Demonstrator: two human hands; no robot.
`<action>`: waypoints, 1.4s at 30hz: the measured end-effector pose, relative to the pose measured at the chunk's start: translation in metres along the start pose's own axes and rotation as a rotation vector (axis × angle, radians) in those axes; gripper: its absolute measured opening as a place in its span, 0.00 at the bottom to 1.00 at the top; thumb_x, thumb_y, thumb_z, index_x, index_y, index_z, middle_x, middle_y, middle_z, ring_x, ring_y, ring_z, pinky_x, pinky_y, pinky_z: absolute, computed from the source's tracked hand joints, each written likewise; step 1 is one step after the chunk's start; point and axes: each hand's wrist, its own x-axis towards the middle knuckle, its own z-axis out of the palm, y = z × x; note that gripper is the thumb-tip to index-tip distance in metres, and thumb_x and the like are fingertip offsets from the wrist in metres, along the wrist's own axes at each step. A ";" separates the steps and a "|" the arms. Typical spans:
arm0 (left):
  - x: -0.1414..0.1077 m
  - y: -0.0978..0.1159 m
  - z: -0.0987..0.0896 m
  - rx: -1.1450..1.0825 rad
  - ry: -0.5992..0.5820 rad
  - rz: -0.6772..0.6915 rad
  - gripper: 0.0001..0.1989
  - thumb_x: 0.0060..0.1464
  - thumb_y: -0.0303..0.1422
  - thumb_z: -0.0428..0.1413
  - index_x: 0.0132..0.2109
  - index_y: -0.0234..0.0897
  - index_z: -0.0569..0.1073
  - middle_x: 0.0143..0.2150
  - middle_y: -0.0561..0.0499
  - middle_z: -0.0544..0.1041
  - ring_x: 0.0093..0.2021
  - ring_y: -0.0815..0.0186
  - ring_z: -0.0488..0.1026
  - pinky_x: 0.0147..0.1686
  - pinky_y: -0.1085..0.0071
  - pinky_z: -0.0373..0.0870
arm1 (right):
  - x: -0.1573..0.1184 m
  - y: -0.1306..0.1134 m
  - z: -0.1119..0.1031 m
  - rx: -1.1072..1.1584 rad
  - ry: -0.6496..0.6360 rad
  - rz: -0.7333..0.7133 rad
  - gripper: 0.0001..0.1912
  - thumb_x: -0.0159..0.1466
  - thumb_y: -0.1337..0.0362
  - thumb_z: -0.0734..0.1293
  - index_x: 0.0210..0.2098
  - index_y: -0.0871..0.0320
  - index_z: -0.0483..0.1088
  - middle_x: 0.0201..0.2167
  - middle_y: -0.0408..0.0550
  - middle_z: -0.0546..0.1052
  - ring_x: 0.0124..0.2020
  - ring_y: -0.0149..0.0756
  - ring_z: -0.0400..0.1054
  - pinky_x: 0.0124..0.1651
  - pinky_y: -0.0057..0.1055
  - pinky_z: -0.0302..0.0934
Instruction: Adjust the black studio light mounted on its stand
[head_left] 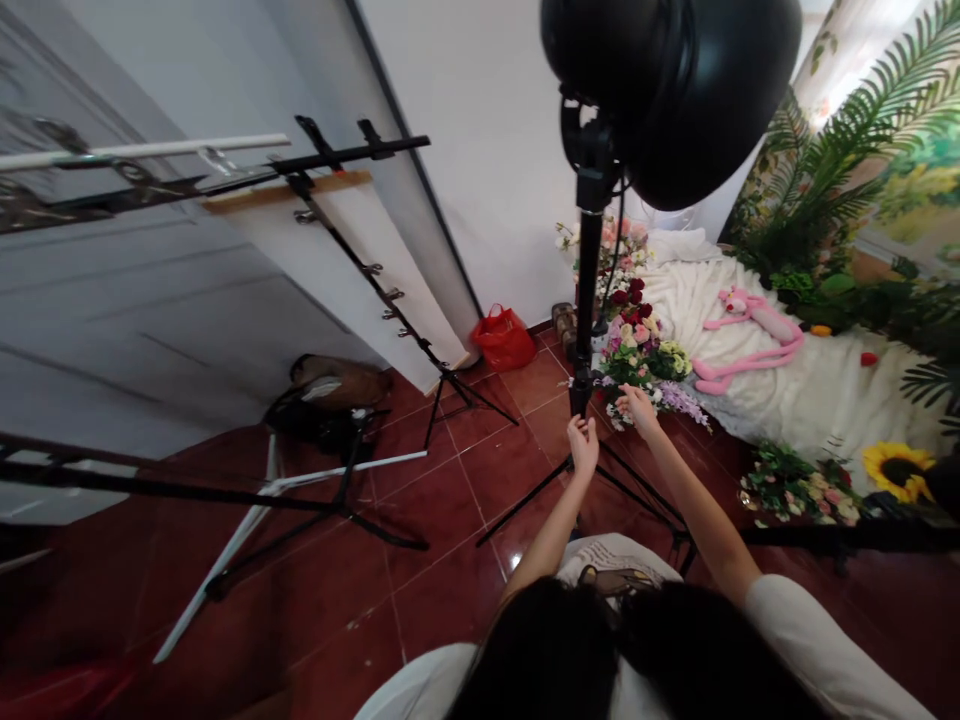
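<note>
A black light stand (pixel 589 270) rises upright in front of me, with a large black lamp head (pixel 675 90) at its top. My left hand (pixel 583 446) is closed around the lower part of the pole, just below a dark collar. To the right of the pole, apart from it, my right hand (pixel 638 410) is raised with its fingers loosely bent and apart, holding nothing that I can see. Behind that hand are artificial flowers (pixel 637 345). A black cable hangs beside the pole, and the stand's legs spread over the floor below my hands.
A pink plush toy (pixel 765 322) lies on white furry cloth (pixel 832 390) at right, among leaves and a sunflower (pixel 898 472). A red bag (pixel 502 338) sits by the wall. At left are a backdrop stand (pixel 360 255) with clips, white and black tripod legs, and a dark bag (pixel 322 410).
</note>
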 end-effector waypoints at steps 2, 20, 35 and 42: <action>-0.017 -0.010 0.020 -0.014 -0.168 -0.014 0.24 0.58 0.46 0.48 0.53 0.30 0.62 0.45 0.40 0.70 0.41 0.65 0.73 0.47 0.62 0.69 | -0.019 0.012 -0.028 0.067 0.068 0.042 0.14 0.57 0.54 0.68 0.35 0.58 0.66 0.20 0.40 0.73 0.19 0.26 0.66 0.23 0.21 0.61; -0.202 0.087 0.224 -0.186 -1.454 0.434 0.20 0.60 0.43 0.46 0.53 0.37 0.67 0.54 0.42 0.71 0.55 0.63 0.68 0.58 0.60 0.62 | -0.245 0.058 -0.234 0.684 0.847 -0.051 0.11 0.64 0.57 0.59 0.34 0.55 0.71 0.24 0.45 0.76 0.25 0.31 0.71 0.32 0.29 0.67; -0.235 0.096 0.241 -0.128 -1.593 0.332 0.23 0.59 0.46 0.47 0.53 0.35 0.69 0.50 0.42 0.73 0.50 0.61 0.71 0.55 0.62 0.64 | -0.260 0.035 -0.236 0.735 0.867 -0.153 0.17 0.58 0.50 0.67 0.25 0.56 0.65 0.19 0.43 0.71 0.18 0.28 0.64 0.23 0.23 0.61; -0.236 0.095 0.238 -0.085 -1.556 0.273 0.23 0.59 0.44 0.47 0.54 0.34 0.69 0.47 0.44 0.76 0.43 0.65 0.73 0.49 0.67 0.67 | -0.261 0.038 -0.239 0.178 1.005 -0.192 0.24 0.55 0.40 0.64 0.29 0.58 0.66 0.21 0.44 0.73 0.17 0.28 0.63 0.21 0.25 0.57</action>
